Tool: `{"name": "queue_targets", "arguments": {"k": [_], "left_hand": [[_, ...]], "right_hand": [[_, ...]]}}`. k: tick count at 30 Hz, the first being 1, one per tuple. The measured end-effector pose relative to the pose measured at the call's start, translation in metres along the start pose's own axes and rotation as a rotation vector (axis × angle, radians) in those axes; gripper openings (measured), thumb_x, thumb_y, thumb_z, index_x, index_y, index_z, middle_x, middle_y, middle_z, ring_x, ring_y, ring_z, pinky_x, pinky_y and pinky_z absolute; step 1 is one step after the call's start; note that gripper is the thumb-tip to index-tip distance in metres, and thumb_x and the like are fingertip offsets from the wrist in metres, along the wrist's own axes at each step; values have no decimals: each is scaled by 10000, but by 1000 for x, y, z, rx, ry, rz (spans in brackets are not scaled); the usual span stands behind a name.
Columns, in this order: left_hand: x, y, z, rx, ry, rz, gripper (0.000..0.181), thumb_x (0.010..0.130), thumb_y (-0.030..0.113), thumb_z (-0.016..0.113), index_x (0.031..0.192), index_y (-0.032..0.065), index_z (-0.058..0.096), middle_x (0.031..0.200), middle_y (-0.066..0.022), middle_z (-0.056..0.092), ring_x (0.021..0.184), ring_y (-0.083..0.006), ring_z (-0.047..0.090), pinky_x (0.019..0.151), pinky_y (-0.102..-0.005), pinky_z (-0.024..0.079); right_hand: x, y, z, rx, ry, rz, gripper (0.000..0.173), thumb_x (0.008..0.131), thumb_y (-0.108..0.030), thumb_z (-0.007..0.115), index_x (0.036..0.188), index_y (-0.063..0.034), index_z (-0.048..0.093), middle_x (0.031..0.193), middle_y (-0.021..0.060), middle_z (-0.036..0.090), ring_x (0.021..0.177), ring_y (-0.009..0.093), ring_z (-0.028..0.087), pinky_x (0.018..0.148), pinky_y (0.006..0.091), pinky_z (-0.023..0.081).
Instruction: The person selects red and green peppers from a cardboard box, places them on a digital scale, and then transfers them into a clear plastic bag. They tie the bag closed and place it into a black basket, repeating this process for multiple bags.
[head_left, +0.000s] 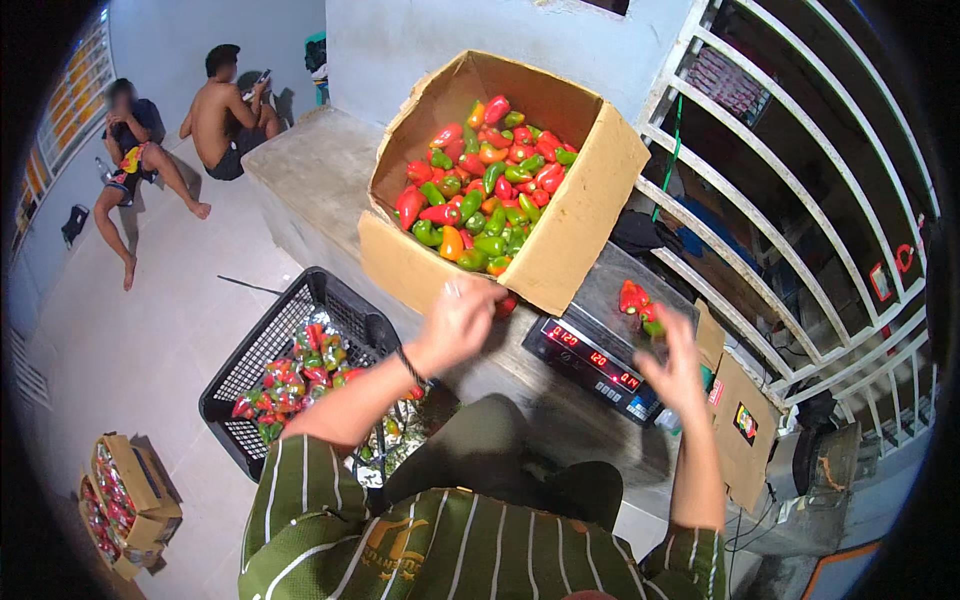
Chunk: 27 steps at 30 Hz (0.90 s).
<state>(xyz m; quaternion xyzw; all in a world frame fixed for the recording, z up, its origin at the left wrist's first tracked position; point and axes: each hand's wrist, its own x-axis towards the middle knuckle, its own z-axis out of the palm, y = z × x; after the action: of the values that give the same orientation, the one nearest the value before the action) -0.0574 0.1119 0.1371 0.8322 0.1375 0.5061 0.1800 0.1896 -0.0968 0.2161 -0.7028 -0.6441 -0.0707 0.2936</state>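
A cardboard box full of red, green and orange peppers stands tilted on the concrete ledge before me. My left hand is at its near lower edge, fingers curled beside a red pepper; whether they grip it is unclear. On the right, my right hand hovers by the digital scale, thumb and fingers apart. A few red and green peppers lie on the scale's platform, just beyond those fingertips. Red digits glow on its display.
Below my left forearm, a black plastic crate holds bagged peppers. Cardboard boxes of packed peppers sit on the floor at lower left. White metal bars border the right side. Two people sit along the far wall.
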Motion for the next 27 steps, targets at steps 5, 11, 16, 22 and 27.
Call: {"name": "queue_targets", "arguments": {"k": [5,11,16,22,27], "left_hand": [[85,-78,14,353,-73,-164,215,741,150,555,912,36,621,930,-169,554,928,-326,521,810,-412,430],[133,-99,50,870,-750,-503,516,772,411,557,1168,82,542,1239,-133,495,1159,-314,455,938,-458,328],[154,-99,57,870,-857,-599,443,781,328,518,1173,127,563,1342,-132,399,1195,-328,425,972,-408,366],[138,-125,-2,-459,-419,-944,374,729,219,611,1031,-1,584,998,-145,626,948,-286,593,829,-382,481],[128,-85,-52,-1738,-286,-762,351,745,242,500,978,-16,545,1204,-280,471,1072,-358,511,853,-443,456]], "right_hand": [[-166,28,38,-76,-223,411,497,677,-116,682,1139,-53,512,1080,158,488,940,292,511,805,362,430],[-283,24,109,-158,-286,642,431,724,-296,637,1117,-138,553,1152,164,471,1087,368,416,897,489,346],[-280,22,109,-179,-194,727,390,713,-312,640,1067,-156,590,1163,138,482,1086,346,420,895,468,367],[-269,16,103,-139,-228,731,403,706,-318,643,1069,-154,588,1152,152,478,1081,350,424,888,473,369],[-257,49,113,39,-148,509,455,682,-223,667,1104,-96,552,1144,185,459,1037,364,455,866,455,394]]}}
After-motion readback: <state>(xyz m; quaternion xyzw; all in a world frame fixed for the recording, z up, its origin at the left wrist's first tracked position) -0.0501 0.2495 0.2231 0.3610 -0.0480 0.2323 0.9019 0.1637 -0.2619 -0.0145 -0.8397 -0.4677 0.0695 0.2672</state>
